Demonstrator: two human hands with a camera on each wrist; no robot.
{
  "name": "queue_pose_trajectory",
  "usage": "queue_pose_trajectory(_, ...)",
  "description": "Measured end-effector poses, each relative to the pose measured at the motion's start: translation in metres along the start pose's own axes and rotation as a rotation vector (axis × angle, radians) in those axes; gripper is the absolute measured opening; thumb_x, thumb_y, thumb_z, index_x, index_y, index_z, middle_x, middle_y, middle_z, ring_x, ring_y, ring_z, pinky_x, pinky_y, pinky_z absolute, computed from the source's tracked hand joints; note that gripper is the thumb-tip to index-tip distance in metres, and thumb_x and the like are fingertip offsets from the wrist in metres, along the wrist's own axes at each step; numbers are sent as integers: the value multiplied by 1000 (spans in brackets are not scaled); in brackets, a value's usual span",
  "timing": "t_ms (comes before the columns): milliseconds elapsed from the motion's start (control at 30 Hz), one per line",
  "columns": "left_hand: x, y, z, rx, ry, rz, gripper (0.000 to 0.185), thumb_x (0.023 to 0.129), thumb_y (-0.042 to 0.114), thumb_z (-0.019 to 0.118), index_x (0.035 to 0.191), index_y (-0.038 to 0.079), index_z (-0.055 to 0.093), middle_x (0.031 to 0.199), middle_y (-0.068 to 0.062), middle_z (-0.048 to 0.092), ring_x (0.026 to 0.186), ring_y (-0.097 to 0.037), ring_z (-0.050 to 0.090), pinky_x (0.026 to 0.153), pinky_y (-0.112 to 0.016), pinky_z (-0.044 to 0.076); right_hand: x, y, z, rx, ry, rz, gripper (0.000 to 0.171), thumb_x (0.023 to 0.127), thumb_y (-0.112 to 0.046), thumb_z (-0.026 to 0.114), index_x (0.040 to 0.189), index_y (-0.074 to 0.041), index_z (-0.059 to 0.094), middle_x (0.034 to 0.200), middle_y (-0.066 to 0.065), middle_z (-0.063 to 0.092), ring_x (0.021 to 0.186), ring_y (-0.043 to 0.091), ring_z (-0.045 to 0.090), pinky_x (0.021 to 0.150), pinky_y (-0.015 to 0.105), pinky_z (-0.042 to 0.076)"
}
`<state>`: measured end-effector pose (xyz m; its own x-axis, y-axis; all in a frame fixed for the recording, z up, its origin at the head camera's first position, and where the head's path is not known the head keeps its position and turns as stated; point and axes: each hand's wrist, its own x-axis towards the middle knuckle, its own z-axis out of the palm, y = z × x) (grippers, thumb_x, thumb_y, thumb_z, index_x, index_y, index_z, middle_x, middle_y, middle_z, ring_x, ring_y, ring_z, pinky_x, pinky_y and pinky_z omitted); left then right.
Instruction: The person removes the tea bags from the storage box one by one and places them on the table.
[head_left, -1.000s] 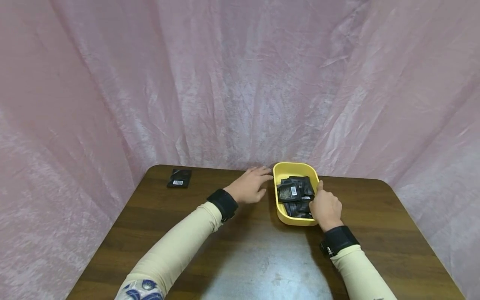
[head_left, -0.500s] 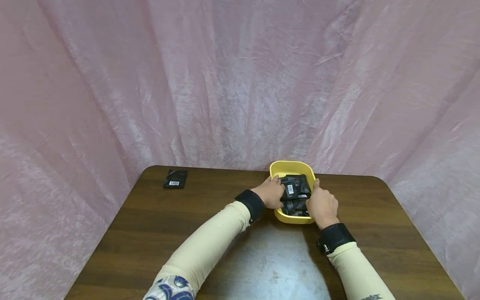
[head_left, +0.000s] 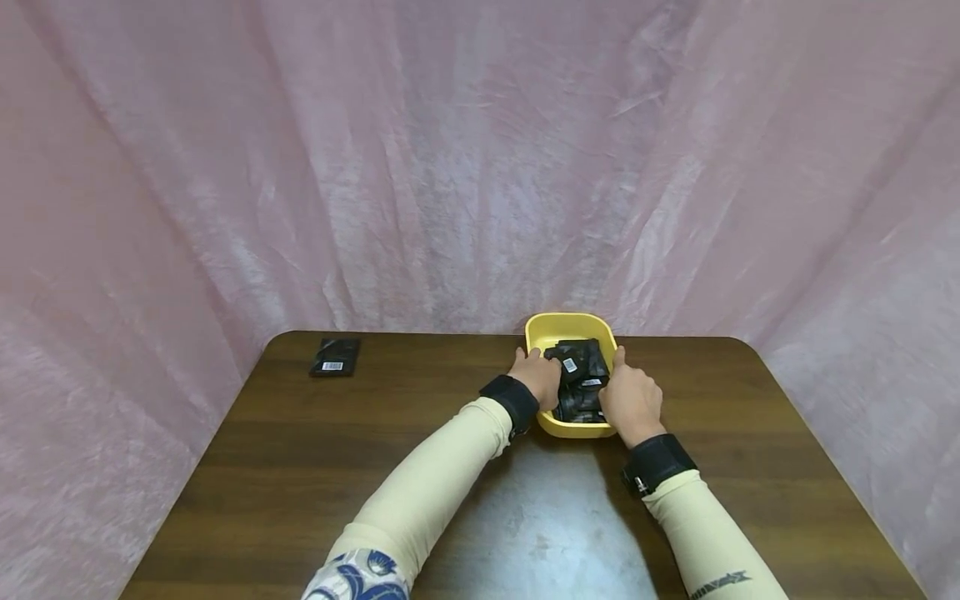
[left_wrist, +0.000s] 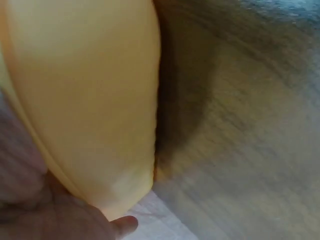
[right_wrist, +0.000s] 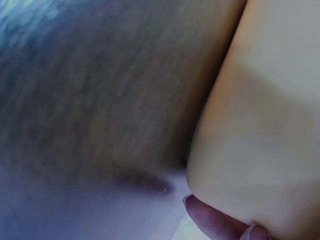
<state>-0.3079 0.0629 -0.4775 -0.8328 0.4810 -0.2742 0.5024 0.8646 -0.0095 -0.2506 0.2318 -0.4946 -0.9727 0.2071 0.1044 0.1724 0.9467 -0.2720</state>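
A yellow plastic bin (head_left: 573,430) stands near the table's back edge, holding several small black packets (head_left: 588,358) with white barcode labels. My left hand (head_left: 542,377) reaches over the bin's left rim, its curled fingers at a packet (head_left: 571,367) that lies tilted; the fingertips are hidden. In the left wrist view the hand (left_wrist: 55,217) shows beyond the bin's wall (left_wrist: 90,100), one fingertip sticking out. My right hand (head_left: 632,402) grips the right rim, thumb inside, one finger pointing along the edge. Its fingertips (right_wrist: 210,217) show against the bin's side (right_wrist: 260,125) in the right wrist view.
One more black packet (head_left: 334,357) lies flat, barcode up, near the back left corner of the brown wooden table (head_left: 420,400). A pink velvet curtain (head_left: 450,167) hangs close behind the table's back edge.
My left hand has moved right from beside the bin over its rim and in among the packets. The top packet has turned and tilted. The right hand stays at the bin; the head view shifts slightly.
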Motion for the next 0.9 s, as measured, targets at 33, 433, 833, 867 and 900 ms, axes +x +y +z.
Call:
queue_pose_trajectory(33,2,-1,2,-15,10,-1,62,100,34,67,156,14,52,150,-5,66,150,-27,44,133,-58,24,1,-1,0,-1,-1,-2,83,93,-16,64,166,2,29,97,33,75,77,47,71,63,57,55)
queue_pose_trajectory(433,-5,-6,7,-116,163,31,41,101,26,64,140,19,68,126,-2,76,123,-22,61,109,-46,39,0,0,0,10,7,-5,82,92,-14,64,165,3,30,95,33,75,74,46,70,61,56,55)
queue_pose_trajectory(833,-10,-7,13,-193,308,40,25,106,21,57,123,16,74,105,-1,80,112,-23,70,110,-52,40,0,0,2,2,-5,-9,83,93,-15,66,165,4,30,96,32,75,75,45,71,63,56,55)
queue_pose_trajectory(867,-12,-8,13,-210,316,40,27,107,22,56,126,16,74,107,-1,80,113,-23,71,111,-53,39,0,-1,2,0,-10,-10,83,93,-15,66,165,4,29,95,31,75,74,44,70,63,56,55)
queue_pose_trajectory(900,-12,-9,13,-224,320,41,29,108,23,55,129,16,73,109,-1,81,113,-22,71,113,-53,38,0,-1,2,1,-13,-12,84,93,-16,66,166,4,29,94,31,75,73,43,70,62,55,55)
